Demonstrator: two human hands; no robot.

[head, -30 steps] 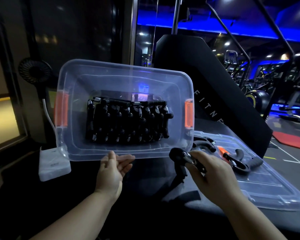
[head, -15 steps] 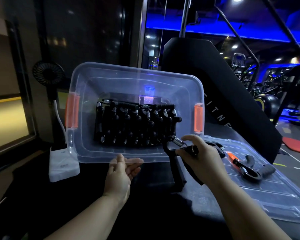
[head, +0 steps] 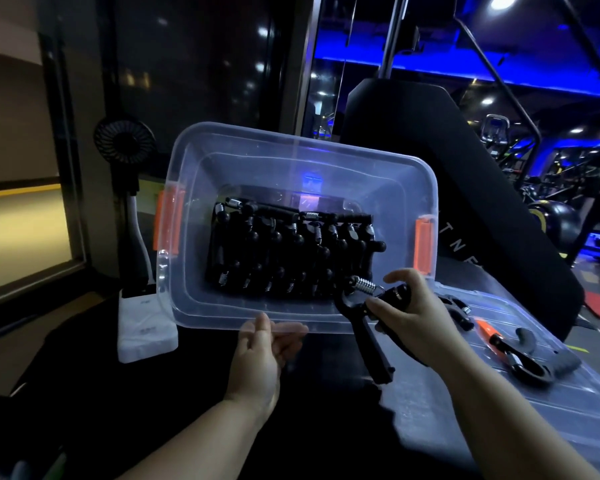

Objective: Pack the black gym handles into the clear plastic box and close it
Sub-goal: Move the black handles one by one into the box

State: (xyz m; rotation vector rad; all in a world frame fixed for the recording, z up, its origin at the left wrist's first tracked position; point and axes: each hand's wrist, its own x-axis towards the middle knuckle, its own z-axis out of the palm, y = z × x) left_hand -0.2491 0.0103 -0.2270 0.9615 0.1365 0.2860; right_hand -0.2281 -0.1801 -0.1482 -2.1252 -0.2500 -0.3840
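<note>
1. Clear plastic box (head: pixel 291 142) is tipped up, its open mouth facing the camera, with orange latches (head: pixel 167 223) at both ends.
2. Inside, black gym handles (head: pixel 284 254) are packed in tight rows, silver springs showing.
3. One more black handle (head: pixel 371 344) is at the near-right rim, gripped by the right hand (head: pixel 413 317).
4. Clear lid (head: pixel 482 420) lies flat to the right, with loose handles (head: pixel 530 362) on it.

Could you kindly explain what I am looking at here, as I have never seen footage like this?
There is no machine: a person wears one camera on the head, looking down at their bare hands. The clear box, tipped toward the camera, holds a stack of black handles. The open left hand is at its near rim. The right hand grips one more handle. On the right lies the lid, with loose handles on it.
</note>
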